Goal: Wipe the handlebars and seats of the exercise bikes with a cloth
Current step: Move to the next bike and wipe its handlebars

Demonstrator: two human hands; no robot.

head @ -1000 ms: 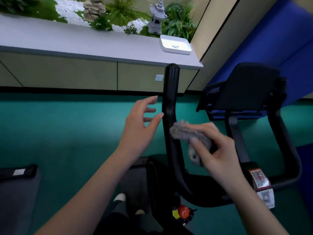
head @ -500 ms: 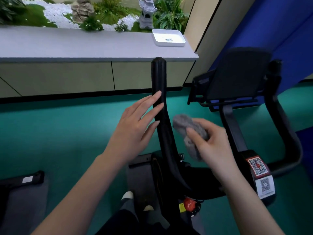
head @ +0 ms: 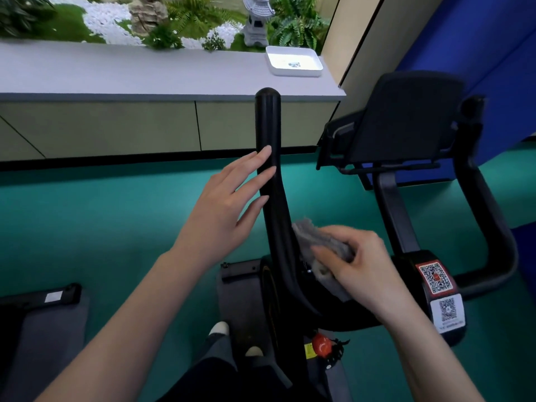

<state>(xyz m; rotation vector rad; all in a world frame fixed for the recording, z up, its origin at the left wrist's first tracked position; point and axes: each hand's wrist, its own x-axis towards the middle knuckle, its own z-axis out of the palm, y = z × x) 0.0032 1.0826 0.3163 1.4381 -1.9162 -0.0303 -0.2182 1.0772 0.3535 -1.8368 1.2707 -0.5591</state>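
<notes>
we rest our left hand [head: 220, 210], fingers straight, on the upright handlebar [head: 268, 126], seemingly to steady it, while our right hand [head: 359, 271] grips the bunched grey cloth [head: 316, 239] against the bar's lower bend, placed to rub there.

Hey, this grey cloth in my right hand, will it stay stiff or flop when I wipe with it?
Probably floppy: the grey cloth bunches into folds where the right hand grips it, and a corner droops below the grip. Likely light, since one hand holds it bunched without visible strain. Its fuzzy surface should drag rather than slip on the handlebar.
</notes>
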